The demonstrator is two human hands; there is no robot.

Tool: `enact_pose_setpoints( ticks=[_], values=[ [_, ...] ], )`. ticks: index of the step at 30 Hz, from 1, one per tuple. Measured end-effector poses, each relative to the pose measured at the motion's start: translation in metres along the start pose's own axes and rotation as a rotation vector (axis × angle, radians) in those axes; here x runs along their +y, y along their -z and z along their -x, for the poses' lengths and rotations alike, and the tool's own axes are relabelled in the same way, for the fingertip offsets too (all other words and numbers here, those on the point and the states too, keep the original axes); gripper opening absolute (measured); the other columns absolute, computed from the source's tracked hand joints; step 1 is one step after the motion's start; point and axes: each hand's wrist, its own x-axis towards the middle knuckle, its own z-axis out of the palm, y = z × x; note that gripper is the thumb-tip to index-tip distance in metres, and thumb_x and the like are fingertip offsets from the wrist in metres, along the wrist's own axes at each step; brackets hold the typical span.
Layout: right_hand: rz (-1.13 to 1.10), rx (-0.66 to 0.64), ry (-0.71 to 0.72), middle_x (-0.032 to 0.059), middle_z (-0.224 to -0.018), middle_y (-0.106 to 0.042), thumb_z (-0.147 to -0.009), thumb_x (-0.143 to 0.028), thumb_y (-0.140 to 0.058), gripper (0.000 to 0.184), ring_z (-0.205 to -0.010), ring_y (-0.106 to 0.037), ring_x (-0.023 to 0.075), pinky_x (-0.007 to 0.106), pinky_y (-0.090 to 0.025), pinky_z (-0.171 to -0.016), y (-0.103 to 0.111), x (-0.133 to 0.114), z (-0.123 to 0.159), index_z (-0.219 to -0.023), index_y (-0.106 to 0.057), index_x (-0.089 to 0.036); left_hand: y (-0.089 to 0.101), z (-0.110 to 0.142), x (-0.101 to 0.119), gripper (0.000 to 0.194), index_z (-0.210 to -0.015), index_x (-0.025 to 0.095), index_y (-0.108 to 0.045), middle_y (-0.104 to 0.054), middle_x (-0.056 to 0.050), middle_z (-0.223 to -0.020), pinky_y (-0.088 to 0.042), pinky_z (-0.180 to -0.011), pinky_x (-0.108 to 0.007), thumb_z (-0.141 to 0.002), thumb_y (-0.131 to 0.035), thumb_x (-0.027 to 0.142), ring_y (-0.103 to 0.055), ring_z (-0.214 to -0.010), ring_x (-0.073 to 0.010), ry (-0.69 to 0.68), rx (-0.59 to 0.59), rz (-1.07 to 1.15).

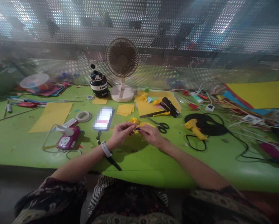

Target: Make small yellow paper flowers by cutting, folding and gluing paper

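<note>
My left hand (122, 133) and my right hand (153, 136) meet over the green table, fingertips pinched together. Between them is something small and partly dark that I cannot make out, mostly hidden by the fingers. Just beyond the fingertips lie crumpled yellow paper pieces (134, 120). Black-handled scissors (163, 127) lie open-bladed to the right of them, close to my right hand. A phone (103, 119) with a lit, blurred screen rests left of my left hand. Behind the hands is a small stack of yellow paper squares (125, 109).
A yellow glue gun (195, 128) lies on a black mat at right, its cord trailing. At the back stand a fan (122, 93) and a dark bottle (99, 85). A stapler (171, 107), a tape roll (82, 116) and a purple power strip (69, 140) surround the hands.
</note>
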Motion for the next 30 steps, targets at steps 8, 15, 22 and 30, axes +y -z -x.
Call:
enact_pose_setpoints(
  ticks=[8,15,22,30],
  values=[
    [-0.015,-0.02,-0.114,0.0117,-0.114,-0.07,-0.096,-0.045,-0.055,0.04,-0.096,-0.068,0.0227,0.039,-0.057,-0.085,0.002,-0.012,0.002,-0.127,-0.059,-0.021,-0.002,0.0,0.011,0.03,-0.069,0.015,-0.072,-0.067,0.0,-0.059,-0.048,-0.051,-0.02,-0.067,-0.085,0.041,-0.057,-0.051,-0.0076,-0.035,0.055,0.027],
    [0.028,0.051,-0.03,0.0104,-0.111,-0.07,-0.102,-0.036,-0.044,0.034,-0.101,-0.067,0.0225,0.042,-0.056,-0.089,-0.004,-0.007,0.005,-0.126,-0.063,-0.023,-0.002,-0.001,0.008,0.03,-0.07,0.015,-0.069,-0.068,0.0,-0.06,-0.049,-0.051,-0.02,-0.069,-0.084,0.041,-0.059,-0.051,-0.008,-0.078,0.072,-0.008],
    [-0.016,0.078,-0.03,0.0087,-0.105,-0.072,-0.102,-0.038,-0.044,0.035,-0.094,-0.068,0.021,0.041,-0.058,-0.085,-0.005,0.002,0.004,-0.125,-0.066,-0.023,-0.001,0.0,0.007,0.027,-0.079,0.015,-0.073,-0.072,-0.002,-0.069,-0.054,-0.054,-0.021,-0.072,-0.082,0.039,-0.064,-0.056,-0.0089,-0.118,0.022,0.018],
    [-0.135,-0.038,-0.131,0.0075,-0.101,-0.072,-0.101,-0.042,-0.046,0.036,-0.092,-0.069,0.0213,0.037,-0.057,-0.081,0.005,-0.006,0.0,-0.12,-0.069,-0.022,0.002,-0.002,0.005,0.028,-0.084,0.015,-0.075,-0.073,-0.003,-0.069,-0.055,-0.057,-0.023,-0.074,-0.081,0.041,-0.065,-0.058,-0.0106,-0.066,0.008,-0.009]
  ],
)
